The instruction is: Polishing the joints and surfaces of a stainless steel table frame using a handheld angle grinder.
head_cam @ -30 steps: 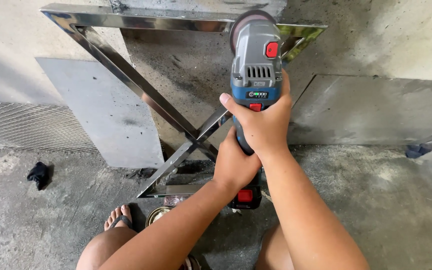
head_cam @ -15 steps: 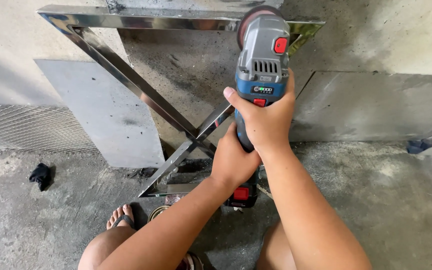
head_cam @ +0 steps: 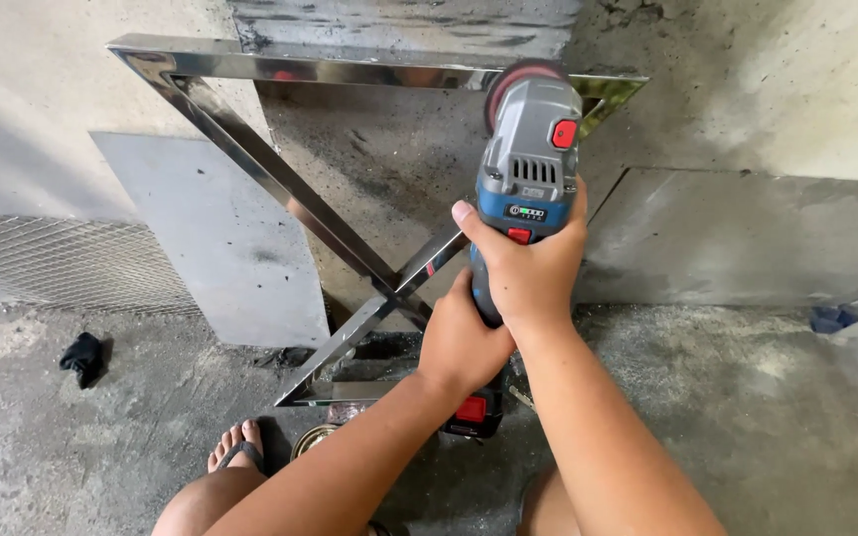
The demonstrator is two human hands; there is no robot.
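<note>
Rough concrete floor (head_cam: 101,447), grey and dusty, scattered with dark specks. Crumpled black rag (head_cam: 81,357) on the floor at left, well apart from everything else. Sheet of wire mesh (head_cam: 62,263) leaning against the pale wall (head_cam: 32,119) behind the rag. Flat grey panel (head_cam: 215,248) propped upright against the wall, just beside the mesh. Longer grey slab (head_cam: 747,238) leaning at right, lower edge on the floor. Small blue object (head_cam: 831,318) near the slab's right end, too small to tell apart. Bare foot in a sandal (head_cam: 238,447) at the bottom, toes pointing up-frame.
</note>
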